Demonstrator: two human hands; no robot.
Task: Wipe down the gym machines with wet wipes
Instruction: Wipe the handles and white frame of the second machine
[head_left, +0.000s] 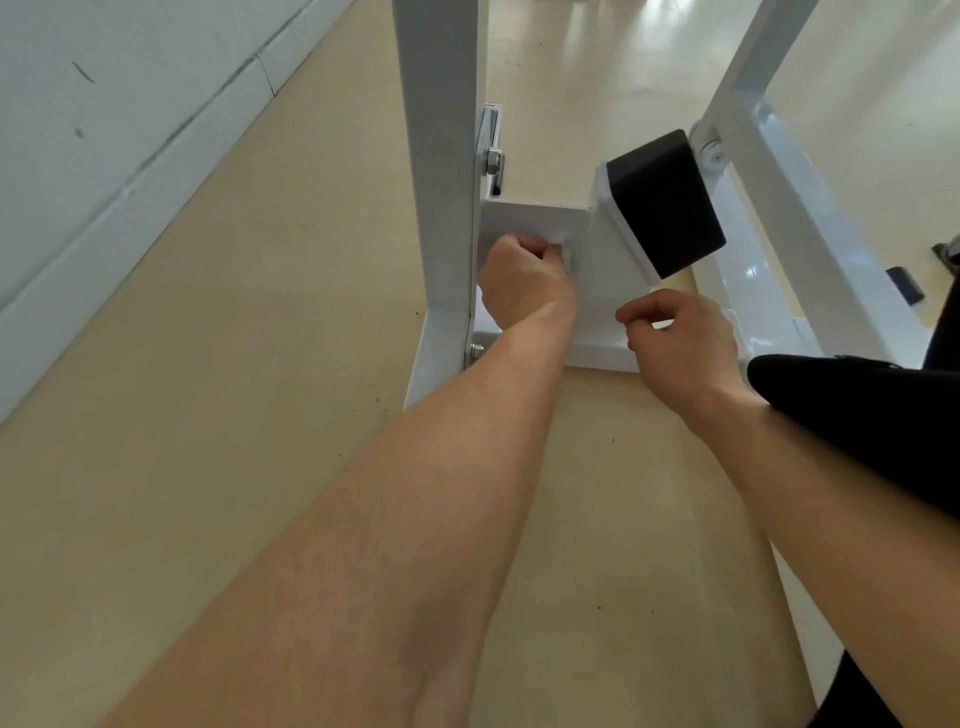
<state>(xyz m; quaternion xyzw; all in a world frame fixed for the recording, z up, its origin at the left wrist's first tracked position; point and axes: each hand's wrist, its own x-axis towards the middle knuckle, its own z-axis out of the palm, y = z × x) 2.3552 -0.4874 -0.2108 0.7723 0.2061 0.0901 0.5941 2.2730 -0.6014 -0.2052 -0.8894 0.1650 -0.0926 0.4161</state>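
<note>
A: Where are my hands?
B: Your right hand hangs loose near you, fingers softly curled, holding nothing. Your left hand squeezes the wet wipe.
A: And the wipe?
B: It is pressed on the white machine frame. The black pad sits just past it.

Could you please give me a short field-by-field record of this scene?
left hand: grips a wet wipe against the machine's white frame plate
right hand: fingers curled, in front of the frame; unclear whether it holds anything
black pad: tilted, mounted right of the plate
floor: beige, with dark specks
</note>
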